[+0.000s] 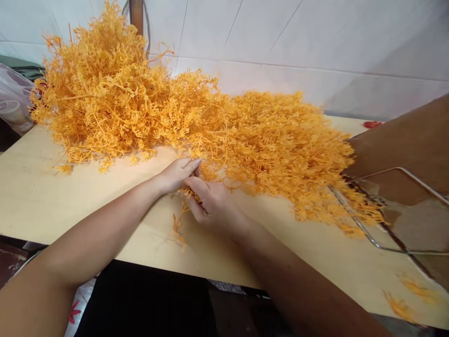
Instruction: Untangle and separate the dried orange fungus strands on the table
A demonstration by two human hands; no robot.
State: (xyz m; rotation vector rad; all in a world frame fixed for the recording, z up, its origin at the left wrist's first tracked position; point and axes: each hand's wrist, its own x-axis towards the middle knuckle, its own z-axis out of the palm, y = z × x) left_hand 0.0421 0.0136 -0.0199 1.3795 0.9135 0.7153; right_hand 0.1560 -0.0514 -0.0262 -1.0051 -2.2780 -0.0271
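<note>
A large heap of orange, thread-like artificial sprigs (pixel 122 93) covers the left back of the tabletop and runs into a flatter, denser pile of the same sprigs (pixel 280 145) on the right. In front of the heap my two hands meet, fingertips close together. My left hand (pixel 178 174) is closed with thumb and fingers pinched on an orange sprig. Just right of it, my right hand (pixel 217 206) is closed round the lower part of a sprig (pixel 178 229), whose loose end hangs below the fingers. The fingers hide most of what they pinch.
A bent metal wire frame (pixel 368 238) stands at the right beside a brown cardboard-like panel (pixel 403 140). Loose orange bits (pixel 400 306) lie near the front right corner. A clear plastic bag (pixel 14 93) sits at the far left. White tiled wall (pixel 245 37) closes off the back.
</note>
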